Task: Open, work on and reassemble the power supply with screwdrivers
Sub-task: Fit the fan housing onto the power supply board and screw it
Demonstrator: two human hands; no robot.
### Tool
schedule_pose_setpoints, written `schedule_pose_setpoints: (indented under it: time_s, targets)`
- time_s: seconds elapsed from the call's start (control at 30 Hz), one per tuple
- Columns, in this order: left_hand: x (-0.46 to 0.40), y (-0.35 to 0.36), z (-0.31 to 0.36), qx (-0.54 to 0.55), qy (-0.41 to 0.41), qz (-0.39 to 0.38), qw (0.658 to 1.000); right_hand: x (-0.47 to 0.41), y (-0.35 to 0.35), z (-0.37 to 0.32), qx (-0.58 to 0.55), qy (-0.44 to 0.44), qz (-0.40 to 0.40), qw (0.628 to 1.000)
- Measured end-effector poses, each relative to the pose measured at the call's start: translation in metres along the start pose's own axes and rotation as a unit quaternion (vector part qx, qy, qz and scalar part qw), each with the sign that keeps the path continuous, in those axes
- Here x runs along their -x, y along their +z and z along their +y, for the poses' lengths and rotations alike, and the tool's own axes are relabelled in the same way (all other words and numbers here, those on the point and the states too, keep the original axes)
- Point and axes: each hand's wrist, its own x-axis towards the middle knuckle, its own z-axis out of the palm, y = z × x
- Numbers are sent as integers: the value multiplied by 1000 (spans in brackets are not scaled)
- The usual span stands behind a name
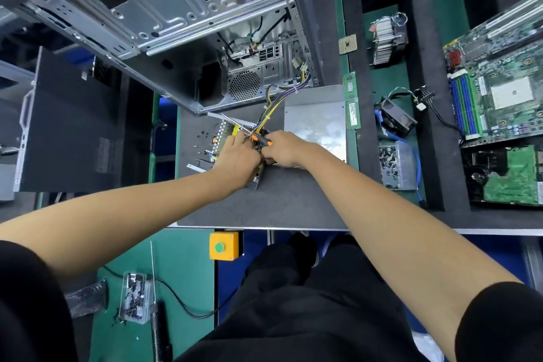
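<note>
Right hand point(283, 147) grips screwdriver point(261, 139); left hand point(236, 156) rests curled on power supply point(223, 138)

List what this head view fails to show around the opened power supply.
- Screwdriver tip: head view, hidden under the right hand.
- Near half of the power supply board: covered by the left hand.
- Loose screws on the mat: too small to count.
- Motherboard: cut off by the right edge.
</note>
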Motion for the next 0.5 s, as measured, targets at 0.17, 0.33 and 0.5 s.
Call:
schedule_pose_setpoints:
  time_s: [0.17,0.33,0.5]
  targets:
    - [1,-1,2,-3,7,-11,1000,-1,0,0,3,0,1,1000]
    - [0,-4,3,-46,32,-18,998,-1,1,1,-4,0,0,1000]
    - [-3,-7,5,-70,53,-39,995,-2,1,4,-25,4,1,1000]
